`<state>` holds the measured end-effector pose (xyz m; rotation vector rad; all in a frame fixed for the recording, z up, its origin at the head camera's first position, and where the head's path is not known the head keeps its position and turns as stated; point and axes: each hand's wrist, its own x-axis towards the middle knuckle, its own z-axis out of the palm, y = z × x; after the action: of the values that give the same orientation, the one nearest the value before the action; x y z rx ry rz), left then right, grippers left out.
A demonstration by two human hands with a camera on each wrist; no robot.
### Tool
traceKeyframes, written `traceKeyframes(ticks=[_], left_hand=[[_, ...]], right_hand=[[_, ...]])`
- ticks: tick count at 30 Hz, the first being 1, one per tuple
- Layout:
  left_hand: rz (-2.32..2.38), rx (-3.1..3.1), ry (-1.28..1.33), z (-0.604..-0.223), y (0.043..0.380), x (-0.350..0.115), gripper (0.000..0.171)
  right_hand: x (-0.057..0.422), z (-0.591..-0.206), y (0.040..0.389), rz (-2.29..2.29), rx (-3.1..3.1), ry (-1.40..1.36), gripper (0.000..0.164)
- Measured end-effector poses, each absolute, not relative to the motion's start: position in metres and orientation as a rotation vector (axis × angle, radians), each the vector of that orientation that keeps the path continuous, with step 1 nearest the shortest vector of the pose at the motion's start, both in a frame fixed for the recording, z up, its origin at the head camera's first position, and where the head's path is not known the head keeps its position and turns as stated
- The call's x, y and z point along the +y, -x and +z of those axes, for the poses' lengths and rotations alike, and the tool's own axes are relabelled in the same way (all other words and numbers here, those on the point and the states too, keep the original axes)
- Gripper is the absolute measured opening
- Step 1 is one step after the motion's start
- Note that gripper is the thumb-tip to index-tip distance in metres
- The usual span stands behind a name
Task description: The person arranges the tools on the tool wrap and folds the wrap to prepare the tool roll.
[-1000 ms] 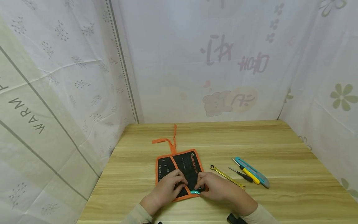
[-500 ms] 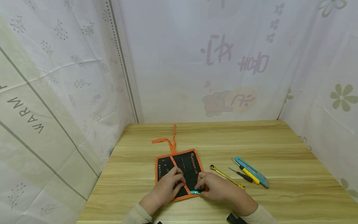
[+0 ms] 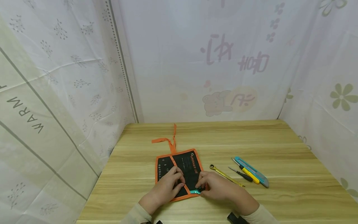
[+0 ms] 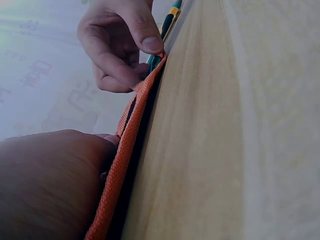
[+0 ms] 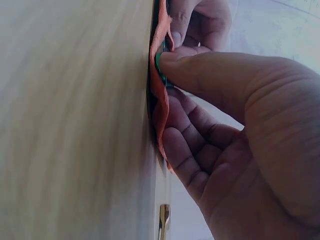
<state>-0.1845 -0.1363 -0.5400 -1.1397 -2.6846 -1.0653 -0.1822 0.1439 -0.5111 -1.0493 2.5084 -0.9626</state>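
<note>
A black tool pouch (image 3: 188, 165) with orange trim and orange ties lies on the table. Within its front pocket is a teal wrench (image 3: 194, 192), mostly hidden by fabric and fingers. My left hand (image 3: 167, 186) pinches the orange strip of the pocket edge near the pouch's middle. At the pouch's right corner, my right hand (image 3: 214, 186) pinches the teal wrench; in the right wrist view the thumb presses on its green surface (image 5: 159, 62), beside the orange edging (image 5: 159, 90). Both hands are close together in the left wrist view, along the orange trim (image 4: 131, 130).
To the right of the pouch lies a gold combination wrench (image 3: 227, 176). Further right are a small black screwdriver (image 3: 245, 176), a yellow-handled tool (image 3: 250, 175) and a teal utility knife (image 3: 253, 172). Patterned cloth (image 3: 173, 62) hangs behind the wooden table (image 3: 223, 137).
The left hand's fingers have shifted very slightly along the orange strip. The right hand stays at the teal wrench, and the pouch has hardly moved.
</note>
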Motion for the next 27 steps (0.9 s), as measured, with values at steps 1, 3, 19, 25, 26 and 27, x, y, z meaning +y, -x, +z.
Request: traceKeyframes(ticks=[1,3,19,25,26,27], left_hand=[[-1.066,-2.686,1.140,-0.540,0.185,-0.136,0.004],[-1.058,-2.688,1.137,-0.540,0.184,-0.137,0.004],[-1.080,-2.658,1.151,-0.541,0.185,-0.137,0.008],[-1.084,-2.654,1.145,-0.540,0.184,-0.137,0.010],[-1.081,-2.652,1.145,-0.541,0.184,-0.137,0.010],[-1.080,-2.644,1.149,-0.541,0.184,-0.137,0.010]], right_hand=[[0.145,-0.512,0.182,-0.987,2.497,1.043,0.026],[0.149,-0.512,0.183,-1.043,2.481,1.032,0.027],[0.189,-0.513,0.192,-1.302,2.529,0.894,0.026],[0.205,-0.515,0.195,-1.262,2.701,0.868,0.023],[0.207,-0.515,0.196,-1.254,2.728,0.871,0.023],[0.210,-0.515,0.196,-1.248,2.751,0.867,0.023]])
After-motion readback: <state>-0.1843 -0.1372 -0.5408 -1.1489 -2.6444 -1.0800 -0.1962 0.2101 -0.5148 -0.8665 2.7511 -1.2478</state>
